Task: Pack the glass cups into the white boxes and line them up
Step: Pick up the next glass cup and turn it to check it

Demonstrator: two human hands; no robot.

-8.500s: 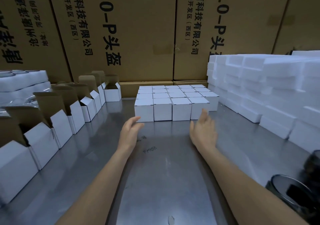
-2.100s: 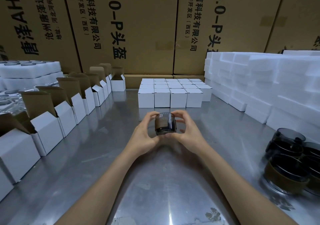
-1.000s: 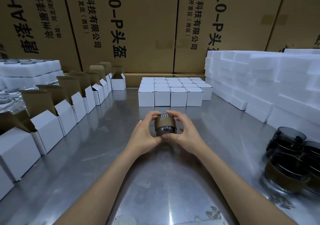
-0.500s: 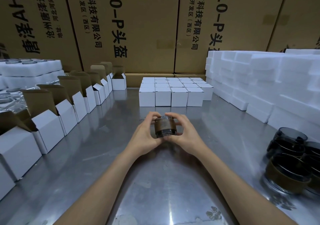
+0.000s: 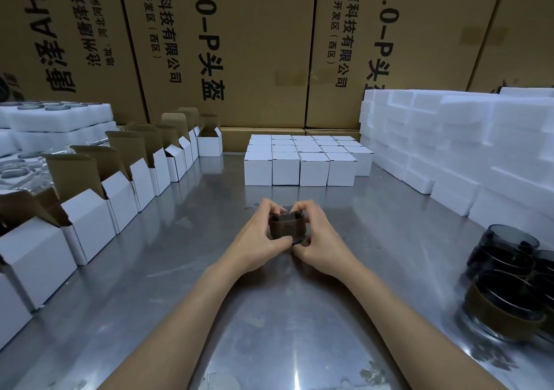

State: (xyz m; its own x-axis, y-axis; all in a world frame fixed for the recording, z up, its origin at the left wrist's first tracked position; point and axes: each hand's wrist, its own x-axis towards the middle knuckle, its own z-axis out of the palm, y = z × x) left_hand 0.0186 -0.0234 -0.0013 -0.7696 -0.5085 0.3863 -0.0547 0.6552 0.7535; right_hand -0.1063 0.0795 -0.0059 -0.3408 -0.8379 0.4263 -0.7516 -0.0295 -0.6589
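Fingers of our left hand (image 5: 260,237) and right hand (image 5: 321,239) curl round one glass cup (image 5: 287,227), low over the steel table (image 5: 168,269), probably to seat its brown sleeve before boxing. Open boxes (image 5: 90,224) wait along our left for easy reach; closed boxes (image 5: 299,164) stand lined up ahead.
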